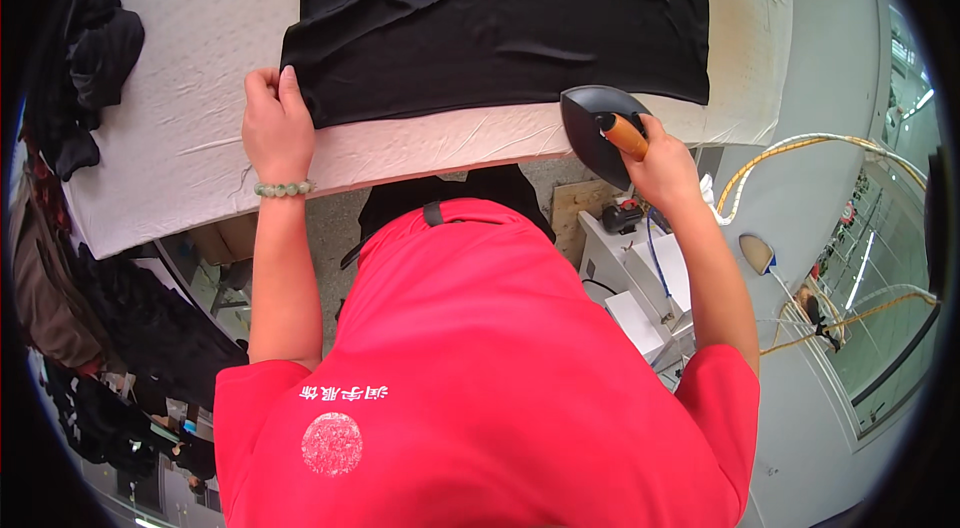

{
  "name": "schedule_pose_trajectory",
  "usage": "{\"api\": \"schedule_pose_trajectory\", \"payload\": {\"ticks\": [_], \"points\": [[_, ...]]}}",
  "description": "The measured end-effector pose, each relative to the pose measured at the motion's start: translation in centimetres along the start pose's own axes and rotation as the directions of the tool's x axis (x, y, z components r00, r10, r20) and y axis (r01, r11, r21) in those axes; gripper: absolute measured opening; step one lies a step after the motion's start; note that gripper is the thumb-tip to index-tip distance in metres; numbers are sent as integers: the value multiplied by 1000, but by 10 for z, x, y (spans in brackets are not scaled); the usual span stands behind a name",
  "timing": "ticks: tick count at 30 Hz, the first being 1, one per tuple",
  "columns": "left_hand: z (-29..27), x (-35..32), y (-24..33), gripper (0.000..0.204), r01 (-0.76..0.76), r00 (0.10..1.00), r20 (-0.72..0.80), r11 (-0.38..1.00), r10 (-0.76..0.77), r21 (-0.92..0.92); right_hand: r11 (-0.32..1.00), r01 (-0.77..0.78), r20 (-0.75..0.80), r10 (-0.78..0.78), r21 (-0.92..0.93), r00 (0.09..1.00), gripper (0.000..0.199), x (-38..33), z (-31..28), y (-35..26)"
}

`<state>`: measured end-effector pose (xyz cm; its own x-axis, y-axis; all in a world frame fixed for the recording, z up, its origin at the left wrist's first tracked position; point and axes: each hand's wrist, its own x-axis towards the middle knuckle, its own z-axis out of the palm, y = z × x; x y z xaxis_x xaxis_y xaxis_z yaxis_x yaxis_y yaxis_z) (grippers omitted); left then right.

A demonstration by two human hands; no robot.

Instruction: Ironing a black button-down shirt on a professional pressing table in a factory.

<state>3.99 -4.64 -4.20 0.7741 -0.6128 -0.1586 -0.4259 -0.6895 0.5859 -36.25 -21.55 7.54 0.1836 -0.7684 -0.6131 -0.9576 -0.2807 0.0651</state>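
A black garment (500, 28) lies spread on the pale padded ironing table (450, 138), with a few wrinkles and folds across it. At its near left corner my left hand (278, 128) pinches the edge of the cloth between thumb and fingers. My right hand (662, 163) is wrapped round the orange-brown handle of a dark iron (590, 118). The iron is at the table's near edge, its tip by the garment's lower hem towards the right. Its soleplate is hidden from view.
Dark bunched clothes (105, 58) lie on the table's left end, and more garments (150, 308) hang or lie below it. A white machine cabinet (640, 268) stands under the right side. White and yellow hoses (800, 143) loop at the right, near a second iron-like tool (757, 253).
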Motion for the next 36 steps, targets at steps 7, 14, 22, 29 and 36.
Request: {"api": "schedule_pose_trajectory", "payload": {"ticks": [7, 14, 22, 29, 36], "points": [[-2, -6, 26, 30, 48, 993, 102, 998, -51, 37, 958, 157, -174, -116, 242, 978, 53, 40, -44, -18], [-4, -25, 22, 29, 109, 971, -45, 603, -234, -790, 907, 342, -239, -285, 246, 928, 51, 99, -76, -141], [0, -24, 21, 11, -121, 993, 13, 972, 121, 202, 889, 451, -215, -426, 82, 879, 48, 105, -81, -170], [-61, -62, 41, 12, 423, 898, 368, 242, -240, -873, 945, 193, -180, -148, 265, 973, 43, 148, -99, -131], [-66, -62, 41, 13, 535, 844, 505, 218, -180, -816, 887, 437, 42, -447, 151, 893, 44, 68, -66, -235]]}}
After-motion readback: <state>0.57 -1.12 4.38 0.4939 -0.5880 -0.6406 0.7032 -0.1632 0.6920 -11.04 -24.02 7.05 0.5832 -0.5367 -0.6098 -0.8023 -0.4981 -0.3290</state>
